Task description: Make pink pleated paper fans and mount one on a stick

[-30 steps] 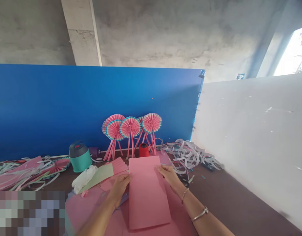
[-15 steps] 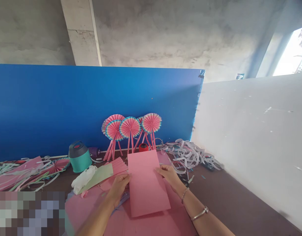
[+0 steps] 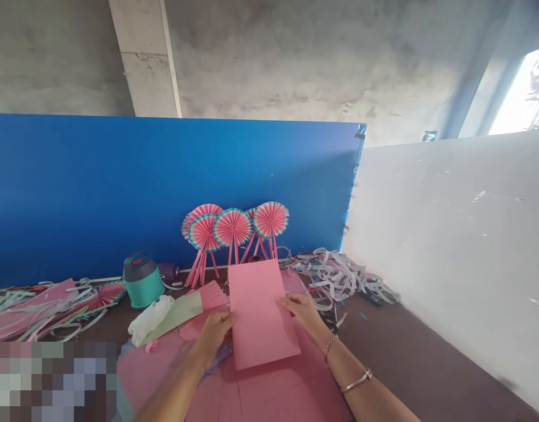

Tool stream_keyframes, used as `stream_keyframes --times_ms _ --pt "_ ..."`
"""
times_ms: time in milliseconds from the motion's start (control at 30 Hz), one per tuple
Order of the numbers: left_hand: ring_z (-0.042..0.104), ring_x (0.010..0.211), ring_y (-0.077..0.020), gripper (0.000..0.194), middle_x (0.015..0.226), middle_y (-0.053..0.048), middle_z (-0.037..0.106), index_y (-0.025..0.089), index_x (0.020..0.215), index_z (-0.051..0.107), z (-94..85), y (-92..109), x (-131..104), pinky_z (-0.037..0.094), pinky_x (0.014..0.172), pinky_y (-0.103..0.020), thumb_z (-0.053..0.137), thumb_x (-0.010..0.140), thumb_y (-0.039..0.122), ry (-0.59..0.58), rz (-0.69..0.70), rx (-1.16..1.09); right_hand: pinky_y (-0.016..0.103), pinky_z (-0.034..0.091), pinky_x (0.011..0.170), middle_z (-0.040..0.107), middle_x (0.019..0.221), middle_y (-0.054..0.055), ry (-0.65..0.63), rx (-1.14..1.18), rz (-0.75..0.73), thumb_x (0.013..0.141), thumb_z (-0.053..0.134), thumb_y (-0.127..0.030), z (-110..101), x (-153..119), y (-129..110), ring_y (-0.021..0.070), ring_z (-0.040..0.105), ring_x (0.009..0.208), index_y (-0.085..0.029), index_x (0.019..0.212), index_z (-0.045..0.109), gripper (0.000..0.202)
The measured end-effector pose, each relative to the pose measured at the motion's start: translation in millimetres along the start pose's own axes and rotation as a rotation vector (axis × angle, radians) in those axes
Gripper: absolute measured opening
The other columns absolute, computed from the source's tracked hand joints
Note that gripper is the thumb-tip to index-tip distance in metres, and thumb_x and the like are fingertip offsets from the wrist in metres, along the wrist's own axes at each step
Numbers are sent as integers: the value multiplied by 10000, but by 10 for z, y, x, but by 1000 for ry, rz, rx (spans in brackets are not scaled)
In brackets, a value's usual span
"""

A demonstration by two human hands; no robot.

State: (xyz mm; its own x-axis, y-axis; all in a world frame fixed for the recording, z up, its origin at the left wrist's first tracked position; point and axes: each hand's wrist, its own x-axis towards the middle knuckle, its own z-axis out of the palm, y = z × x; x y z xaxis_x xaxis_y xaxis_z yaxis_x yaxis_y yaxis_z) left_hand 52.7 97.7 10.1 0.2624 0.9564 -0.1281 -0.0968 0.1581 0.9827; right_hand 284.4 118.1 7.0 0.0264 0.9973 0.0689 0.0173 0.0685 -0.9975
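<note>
A flat pink sheet of paper is held up above the work surface, slightly tilted. My left hand pinches its left edge between thumb and fingers. At the right edge, my right hand grips it the same way; a chain bracelet and a bangle circle that wrist and forearm. Beneath the sheet lie more pink papers spread over the table. To the left of my left hand are a pale green paper, a pleated pink paper and a crumpled white bundle.
Several pink rosette fans lean against the blue partition. A teal container with a dark lid stands at the left. Curled white paper strips heap at the back right, beside a white wall. More strips and paper lie far left.
The held pink sheet has shifted slightly upward and its bottom edge has risen, covering more of the red object behind it. Both hands keep their grip in nearly the same place.
</note>
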Motion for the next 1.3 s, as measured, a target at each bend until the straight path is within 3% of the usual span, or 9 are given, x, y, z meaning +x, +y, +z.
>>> stream_keyframes --times_ms 233,433,567,700,967,1167,1300 --pt "623 641 -211 494 631 -63 680 160 553 601 11 51 -26 419 587 -288 692 617 642 39 53 -11 245 259 487 430 471 -35 -29 -22 25 540 752 -560 26 -27 19 87 351 493 -155 478 538 462" --pt "592 552 -173 479 605 -58 664 145 602 631 3 -1 -3 407 539 -266 724 600 615 -59 -21 -8 248 232 487 390 480 -51 33 -31 -14 558 733 -577 -3 16 48 83 312 499 -161 502 550 457" --pt "607 585 -181 474 616 -50 672 155 600 636 14 -9 10 435 580 -275 722 595 621 -18 11 -15 247 243 491 423 500 -39 18 -42 -16 607 699 -572 -12 9 45 90 339 507 -158 531 575 439" --pt "595 563 -178 492 588 -42 657 162 562 612 23 30 -11 442 577 -278 709 589 644 38 55 -14 245 228 484 406 472 -46 -7 -72 -5 580 735 -530 -6 4 64 83 326 485 -152 510 569 418" --pt "544 539 -149 474 552 7 562 165 573 596 -2 -17 29 462 556 -270 715 574 624 16 9 101 254 189 494 370 465 -57 72 -100 -43 593 721 -512 -16 42 69 82 281 490 -161 511 575 389" --pt "542 481 -145 481 494 32 512 180 539 539 -21 -60 79 407 500 -245 679 604 636 83 65 164 250 190 480 381 465 -56 83 -66 -42 593 717 -538 9 28 65 77 270 478 -156 536 589 407" --pt "442 395 -100 473 438 44 480 186 527 510 -41 -83 103 290 428 -215 669 633 618 152 127 220 242 269 484 443 491 -39 64 -27 -46 601 714 -563 34 4 51 86 345 497 -143 575 617 431"
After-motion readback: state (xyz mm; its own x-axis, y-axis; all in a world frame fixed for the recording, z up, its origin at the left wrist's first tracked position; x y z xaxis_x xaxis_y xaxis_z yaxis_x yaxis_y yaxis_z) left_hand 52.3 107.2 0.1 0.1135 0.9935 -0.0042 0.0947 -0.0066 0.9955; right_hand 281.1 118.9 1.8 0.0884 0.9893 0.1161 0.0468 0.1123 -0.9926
